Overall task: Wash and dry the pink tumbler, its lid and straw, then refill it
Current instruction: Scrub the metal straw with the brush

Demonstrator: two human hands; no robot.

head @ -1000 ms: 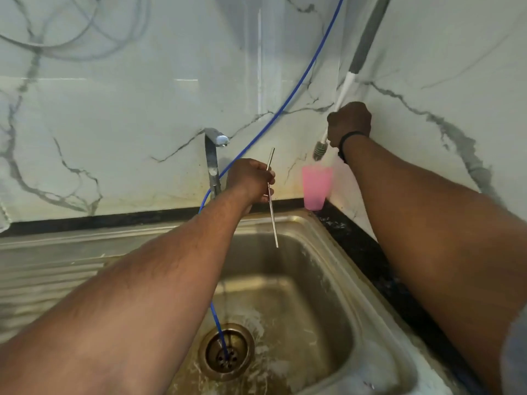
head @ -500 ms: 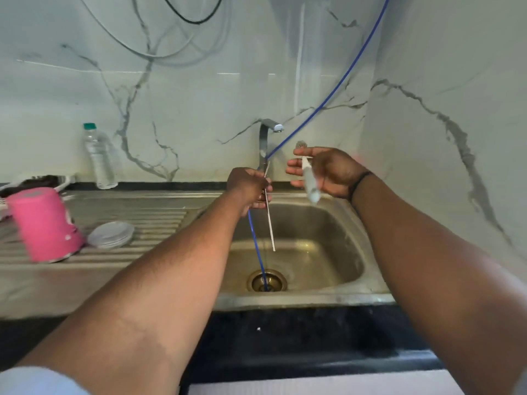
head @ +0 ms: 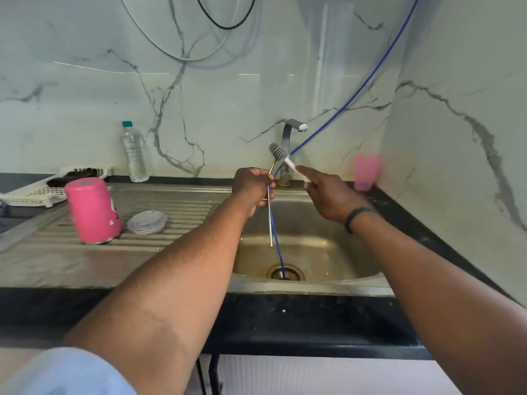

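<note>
The left hand (head: 252,186) is closed around a thin straight metal straw (head: 269,220), gripping it near its upper end. The straw passes through the curled fingers, with a short top section emerging above them and the long remainder hanging almost upright over the stainless steel sink basin (head: 328,246); its lower end is clear of the basin floor. The straw appears bare, silver and unbent.

The right hand (head: 328,192) pinches the white handle of a small grey-bristled straw brush (head: 281,155) between thumb and forefingers. The brush slants up and to the left, its bristle head just beside the straw's top end; whether the two touch cannot be told because of blur.

The pink cylindrical tumbler (head: 92,210) stands inverted and slightly tilted on the ribbed steel draining board (head: 171,206), well to the left of both hands. A clear round plastic lid (head: 147,222) lies just beside it on the same board.

A blue hose (head: 356,92) runs down past the chrome tap (head: 288,138) into the drain (head: 286,272). A translucent pink plastic cup (head: 366,171) stands in the right-hand corner of the black counter. A clear water bottle with a green cap (head: 134,152) stands against the marble wall.
</note>
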